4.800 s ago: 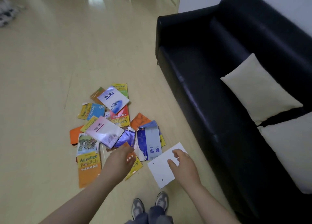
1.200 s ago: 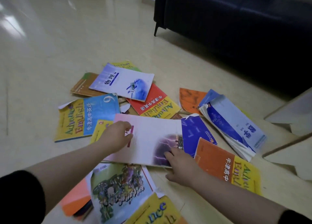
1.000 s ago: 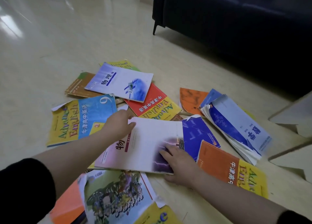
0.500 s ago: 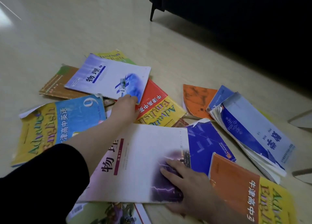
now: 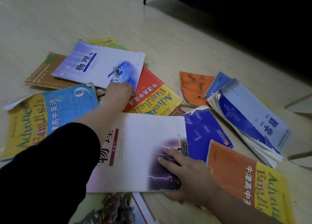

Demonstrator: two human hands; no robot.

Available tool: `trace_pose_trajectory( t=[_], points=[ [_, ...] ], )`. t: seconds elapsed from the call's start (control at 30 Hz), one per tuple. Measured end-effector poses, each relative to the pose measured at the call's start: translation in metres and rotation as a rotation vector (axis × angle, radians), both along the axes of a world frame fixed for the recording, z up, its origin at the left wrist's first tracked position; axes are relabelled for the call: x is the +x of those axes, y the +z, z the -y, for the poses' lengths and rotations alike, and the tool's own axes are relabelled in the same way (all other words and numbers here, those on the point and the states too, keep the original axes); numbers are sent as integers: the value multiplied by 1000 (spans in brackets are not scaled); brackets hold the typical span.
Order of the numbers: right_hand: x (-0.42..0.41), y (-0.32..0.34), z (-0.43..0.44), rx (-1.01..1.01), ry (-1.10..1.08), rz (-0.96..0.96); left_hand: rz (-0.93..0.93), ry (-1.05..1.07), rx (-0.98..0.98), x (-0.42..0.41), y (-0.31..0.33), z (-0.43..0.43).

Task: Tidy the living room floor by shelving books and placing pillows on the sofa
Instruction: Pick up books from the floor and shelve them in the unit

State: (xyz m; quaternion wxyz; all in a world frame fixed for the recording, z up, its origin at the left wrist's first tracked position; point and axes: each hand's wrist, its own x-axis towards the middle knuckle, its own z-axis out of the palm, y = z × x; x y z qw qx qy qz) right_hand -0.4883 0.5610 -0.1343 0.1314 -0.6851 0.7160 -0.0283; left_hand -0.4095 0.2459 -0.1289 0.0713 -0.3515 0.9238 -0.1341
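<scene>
Your left hand point(image 5: 118, 92) gripped the near corner of the blue book point(image 5: 99, 66), fingers curled over its edge. That book lay on top of the pile, overlapping the red book point(image 5: 148, 92) and the brown book point(image 5: 43, 73). Your right hand point(image 5: 190, 176) held the pink book point(image 5: 135, 147) at its near right corner, fingers flat on the cover and thumb at the edge below. Both books were down on the floor point(image 5: 67, 17) among the other scattered books, with the sofa point(image 5: 236, 12) beyond them at upper right.
</scene>
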Motion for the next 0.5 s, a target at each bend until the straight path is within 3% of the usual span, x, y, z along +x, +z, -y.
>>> trace_pose_trajectory(
  t=[0.17,0.5],
  points=[
    [0,-1,-2,5,-5,-20,-102,37,58,-2,-8,3],
    [-2,-7,-3,14,-8,3,57,12,23,-12,-11,8]
  ],
)
